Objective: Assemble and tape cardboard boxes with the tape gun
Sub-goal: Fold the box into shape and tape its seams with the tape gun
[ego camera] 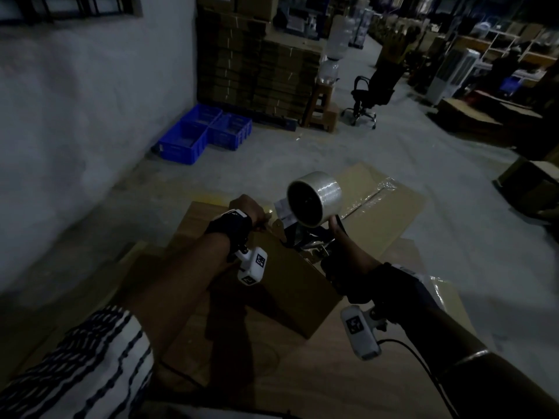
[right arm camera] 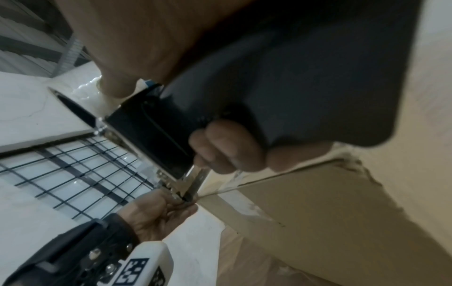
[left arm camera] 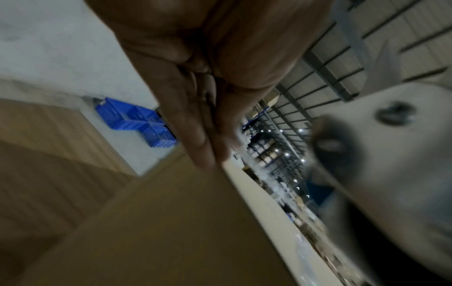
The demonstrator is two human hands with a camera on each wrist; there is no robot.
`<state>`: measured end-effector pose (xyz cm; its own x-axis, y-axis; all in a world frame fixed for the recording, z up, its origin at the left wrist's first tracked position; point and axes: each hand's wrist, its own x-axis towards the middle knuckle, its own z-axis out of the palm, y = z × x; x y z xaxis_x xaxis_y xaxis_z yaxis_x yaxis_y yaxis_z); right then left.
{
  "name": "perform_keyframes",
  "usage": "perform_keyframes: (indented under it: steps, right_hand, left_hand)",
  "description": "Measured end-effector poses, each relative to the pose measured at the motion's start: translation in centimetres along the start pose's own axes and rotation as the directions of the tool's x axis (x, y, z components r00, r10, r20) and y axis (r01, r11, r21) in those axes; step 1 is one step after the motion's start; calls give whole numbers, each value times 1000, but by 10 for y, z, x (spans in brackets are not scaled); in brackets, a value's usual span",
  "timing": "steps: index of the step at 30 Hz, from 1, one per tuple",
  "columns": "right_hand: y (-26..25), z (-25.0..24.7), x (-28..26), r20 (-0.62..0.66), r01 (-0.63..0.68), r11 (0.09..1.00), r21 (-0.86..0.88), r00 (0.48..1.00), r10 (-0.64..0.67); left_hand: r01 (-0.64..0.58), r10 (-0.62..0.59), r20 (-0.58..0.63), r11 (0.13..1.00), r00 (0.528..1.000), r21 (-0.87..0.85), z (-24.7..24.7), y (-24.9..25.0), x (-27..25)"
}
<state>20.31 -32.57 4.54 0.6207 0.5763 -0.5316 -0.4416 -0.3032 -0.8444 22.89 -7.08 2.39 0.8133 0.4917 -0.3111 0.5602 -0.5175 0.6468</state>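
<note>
cardboard box (ego camera: 272, 285) upright on flattened cardboard, floor | tape gun (ego camera: 308, 225) at box's top edge, clear roll uppermost | right hand (right arm camera: 232, 152) grips handle | left hand (ego camera: 246, 211) pinches box's top edge, beside gun's nose

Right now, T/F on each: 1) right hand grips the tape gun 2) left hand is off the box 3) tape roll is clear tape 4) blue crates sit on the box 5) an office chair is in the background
1) True: the right hand grips the tape gun by its handle.
2) False: the left hand is at the top edge of the box, by the gun's nose.
3) True: the tape roll is clear.
4) False: the blue crates sit on the floor by the wall.
5) True: the office chair stands in the aisle.
</note>
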Motion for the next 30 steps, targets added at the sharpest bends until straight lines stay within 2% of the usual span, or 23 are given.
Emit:
perform_keyframes:
  steps: [6,12,17,27,30]
  right_hand:
    - [7,-7,4,21,22,999,33,1000,-22]
    - [-9,0,6,29,13,999,40,999,-14]
    - [-14,5,12,42,15,1000,23,999,-16]
    - [-11,3,33,110,45,998,-48,993,-40]
    - [-8,2,38,136,22,1000,-9,990,-21]
  left_hand:
    - [12,-3,52,987,999,-162,-2,-8,16]
    - [-21,12,-62,990,998,-140,1,-8,20]
    - [-23,10,-106,992,994,-123,1,-12,24]
    - [-16,16,-112,1000,994,-3,2,-24,37]
    - [-17,19,-62,999,998,38,3,-27,40]
